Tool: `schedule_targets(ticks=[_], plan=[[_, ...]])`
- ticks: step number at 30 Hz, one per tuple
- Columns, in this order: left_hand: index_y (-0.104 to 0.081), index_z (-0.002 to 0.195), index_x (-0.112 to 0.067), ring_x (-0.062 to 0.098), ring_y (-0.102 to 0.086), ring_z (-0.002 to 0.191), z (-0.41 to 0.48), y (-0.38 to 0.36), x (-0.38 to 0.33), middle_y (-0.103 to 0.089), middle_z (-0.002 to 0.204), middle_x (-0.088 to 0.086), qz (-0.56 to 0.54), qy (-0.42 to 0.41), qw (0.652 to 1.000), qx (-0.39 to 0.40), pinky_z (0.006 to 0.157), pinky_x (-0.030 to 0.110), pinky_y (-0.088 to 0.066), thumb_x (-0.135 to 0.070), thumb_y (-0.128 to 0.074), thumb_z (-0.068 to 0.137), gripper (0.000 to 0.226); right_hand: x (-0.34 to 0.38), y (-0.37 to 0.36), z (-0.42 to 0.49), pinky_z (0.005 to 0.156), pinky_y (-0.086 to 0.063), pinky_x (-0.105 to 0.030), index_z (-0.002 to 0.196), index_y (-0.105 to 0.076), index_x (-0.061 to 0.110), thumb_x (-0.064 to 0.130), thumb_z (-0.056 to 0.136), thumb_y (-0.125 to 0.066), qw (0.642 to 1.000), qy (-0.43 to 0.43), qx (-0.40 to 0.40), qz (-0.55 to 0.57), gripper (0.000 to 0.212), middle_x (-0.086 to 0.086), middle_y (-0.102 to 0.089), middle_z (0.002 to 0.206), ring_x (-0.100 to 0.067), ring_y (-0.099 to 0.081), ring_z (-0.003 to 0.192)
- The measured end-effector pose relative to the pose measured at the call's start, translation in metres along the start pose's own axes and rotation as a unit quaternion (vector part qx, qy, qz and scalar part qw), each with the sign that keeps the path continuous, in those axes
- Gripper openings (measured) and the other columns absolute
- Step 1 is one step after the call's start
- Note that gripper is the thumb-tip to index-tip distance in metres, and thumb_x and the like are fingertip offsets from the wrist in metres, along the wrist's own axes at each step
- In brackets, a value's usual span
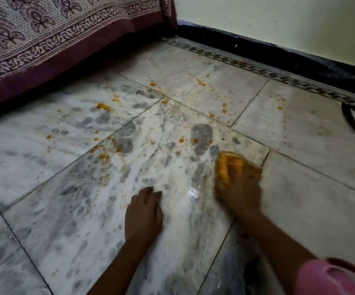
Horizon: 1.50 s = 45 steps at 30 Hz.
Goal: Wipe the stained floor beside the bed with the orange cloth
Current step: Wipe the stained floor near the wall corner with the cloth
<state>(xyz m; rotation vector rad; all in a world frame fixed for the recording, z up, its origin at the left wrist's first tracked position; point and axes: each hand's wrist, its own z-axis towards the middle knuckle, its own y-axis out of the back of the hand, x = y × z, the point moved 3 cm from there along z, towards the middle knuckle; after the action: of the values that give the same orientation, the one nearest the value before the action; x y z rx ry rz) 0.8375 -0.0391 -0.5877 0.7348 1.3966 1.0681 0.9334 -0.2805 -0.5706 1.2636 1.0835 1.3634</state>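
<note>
The marble floor (204,81) is spattered with orange stains (103,106) beside the bed (44,39) at eleven o'clock. The right hand (239,188) clutches the orange cloth (228,165). The left hand (143,216) presses flat, fingers together.

The orange cloth (232,165) lay bunched on the floor (300,199), partly covered and motion-blurred. The pale marble tiles bore orange splatter and grey smears beside the bed (44,39), which was draped in a maroon patterned sheet.
</note>
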Motion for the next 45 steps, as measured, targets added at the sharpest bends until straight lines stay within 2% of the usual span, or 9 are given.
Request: schedule_targets(ticks=[5,10,15,19,25,31,39,42,45], plan=[[-0.066,0.108,-0.008,0.04,-0.058,0.093,0.026,-0.001,0.004,-0.06,0.117,0.018,0.002,-0.004,1.0,0.0,0.073,0.044,-0.052,-0.021,-0.042,0.078,0.04,0.081,-0.014,-0.062,0.067,-0.053,-0.041,0.127,-0.054,0.026,0.052,0.072,-0.052,0.962,0.256,0.045,0.08,0.061,-0.016,-0.056,0.126,-0.042,-0.057,0.095],[-0.067,0.104,-0.007,0.041,-0.06,0.089,0.041,-0.009,0.001,-0.062,0.114,0.017,-0.004,0.017,0.998,-0.056,0.072,0.045,-0.051,-0.015,-0.043,0.076,0.038,-0.068,0.011,-0.105,0.091,-0.038,-0.033,0.131,-0.054,0.027,0.054,0.091,-0.034,0.86,0.507,0.05,0.028,0.053,-0.014,-0.056,0.131,-0.026,-0.053,0.117],[-0.067,0.104,-0.01,0.038,-0.059,0.086,0.049,-0.023,-0.017,-0.062,0.116,0.015,-0.017,0.03,0.996,-0.083,0.073,0.045,-0.047,-0.016,-0.038,0.073,0.042,-0.179,0.032,-0.029,0.069,-0.05,-0.043,0.143,-0.027,0.039,0.072,0.085,-0.021,0.976,0.207,0.023,-0.066,0.067,-0.013,-0.04,0.138,-0.039,-0.05,0.096],[-0.065,0.108,-0.011,0.038,-0.058,0.093,0.055,-0.026,-0.023,-0.06,0.121,0.014,-0.03,0.039,0.995,-0.084,0.079,0.046,-0.045,-0.011,-0.045,0.071,0.042,-0.088,0.01,0.056,0.1,-0.035,-0.053,0.145,-0.027,0.029,0.058,0.087,-0.044,0.986,-0.164,-0.013,0.026,0.068,-0.013,-0.022,0.153,-0.044,-0.023,0.135],[-0.062,0.114,-0.011,0.037,-0.056,0.102,0.063,-0.025,-0.022,-0.056,0.125,0.014,-0.024,0.049,0.996,-0.075,0.084,0.047,-0.043,-0.016,-0.044,0.074,0.044,0.068,-0.026,0.016,0.075,-0.051,-0.043,0.127,-0.057,0.03,0.056,0.07,-0.043,0.991,0.123,0.015,0.048,0.064,-0.011,-0.054,0.131,-0.041,-0.053,0.104],[-0.065,0.107,-0.01,0.039,-0.058,0.096,0.061,-0.024,-0.022,-0.06,0.121,0.014,-0.04,0.045,0.994,-0.092,0.078,0.046,-0.044,-0.012,-0.046,0.074,0.038,-0.082,0.01,-0.085,0.101,-0.035,-0.033,0.128,-0.057,0.027,0.053,0.092,-0.035,0.89,0.452,0.049,0.016,0.05,-0.002,-0.048,0.14,-0.018,-0.043,0.132],[-0.065,0.107,-0.01,0.039,-0.059,0.09,0.059,-0.028,-0.026,-0.06,0.12,0.015,-0.014,0.038,0.995,-0.092,0.076,0.045,-0.045,-0.01,-0.047,0.073,0.039,-0.179,0.032,0.022,0.078,-0.049,-0.055,0.142,-0.03,0.028,0.065,0.09,-0.01,0.98,0.119,0.023,-0.161,0.067,-0.023,-0.054,0.13,-0.047,-0.057,0.099],[-0.063,0.111,-0.011,0.037,-0.058,0.092,0.061,-0.029,-0.026,-0.059,0.121,0.015,-0.003,0.032,0.996,-0.085,0.078,0.046,-0.044,-0.014,-0.041,0.074,0.043,-0.094,0.01,0.092,0.107,-0.02,-0.064,0.148,-0.017,0.029,0.07,0.084,-0.019,0.994,-0.062,0.047,-0.082,0.077,-0.02,-0.022,0.153,-0.048,-0.023,0.135],[-0.062,0.113,-0.011,0.036,-0.058,0.096,0.064,-0.028,-0.027,-0.059,0.121,0.014,-0.002,0.034,0.996,-0.082,0.08,0.046,-0.043,-0.015,-0.041,0.074,0.045,0.007,-0.023,0.109,0.113,0.004,-0.06,0.15,-0.006,0.032,0.065,0.088,-0.029,0.997,-0.011,0.074,-0.029,0.074,-0.012,-0.001,0.159,-0.042,0.003,0.143]])
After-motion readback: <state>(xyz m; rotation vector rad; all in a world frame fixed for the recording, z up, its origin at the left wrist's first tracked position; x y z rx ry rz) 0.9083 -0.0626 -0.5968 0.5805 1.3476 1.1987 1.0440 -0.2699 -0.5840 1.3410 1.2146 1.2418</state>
